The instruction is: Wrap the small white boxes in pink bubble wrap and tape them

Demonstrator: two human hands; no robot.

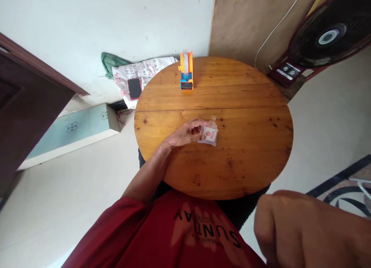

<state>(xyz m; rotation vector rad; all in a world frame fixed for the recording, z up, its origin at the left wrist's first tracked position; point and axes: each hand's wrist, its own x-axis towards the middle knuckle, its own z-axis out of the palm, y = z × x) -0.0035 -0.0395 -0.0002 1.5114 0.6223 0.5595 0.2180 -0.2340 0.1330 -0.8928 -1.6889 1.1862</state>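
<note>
My left hand (189,133) is closed round a small clear plastic box (210,134) with red print on its white face. The box is over the middle of the round wooden table, its clear tab pointing away from me; whether it touches the wood I cannot tell. Close to the camera at the lower right is my right hand (301,229), large in view, its fingers curled into a fist. What it holds, if anything, is hidden. Towards the far edge of the table, apart from both hands, stands an orange and blue tape dispenser (186,70).
The round wooden table (246,136) is before me, against the wall. Beyond its left edge, a phone (134,89) lies on a printed white sack (156,67) beside a green bag (111,63). A large fan (330,36) stands at the upper right, near a white cable (278,24).
</note>
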